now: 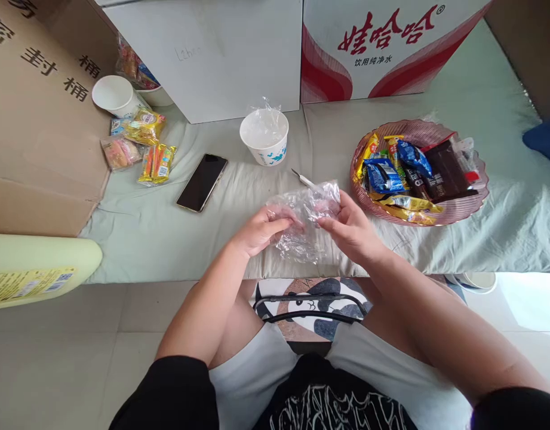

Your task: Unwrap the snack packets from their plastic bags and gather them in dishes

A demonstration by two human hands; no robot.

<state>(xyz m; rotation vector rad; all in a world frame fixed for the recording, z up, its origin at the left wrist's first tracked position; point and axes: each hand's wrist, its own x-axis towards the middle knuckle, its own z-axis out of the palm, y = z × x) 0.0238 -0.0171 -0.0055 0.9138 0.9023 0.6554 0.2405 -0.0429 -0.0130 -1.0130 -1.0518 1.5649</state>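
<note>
Nearby, phone [202,182], cup [264,138] and snack basket [454,210] surround the bag [304,222].

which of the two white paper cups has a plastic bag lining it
The paper cup with blue print, standing mid-table beside the phone. The plain cup at far left by the cardboard box shows no liner.

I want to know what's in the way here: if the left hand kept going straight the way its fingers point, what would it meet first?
The left hand points right, into the clear plastic bag it already grips; just beyond is the right hand. The snack basket lies farther along, though depth is unclear.
</note>
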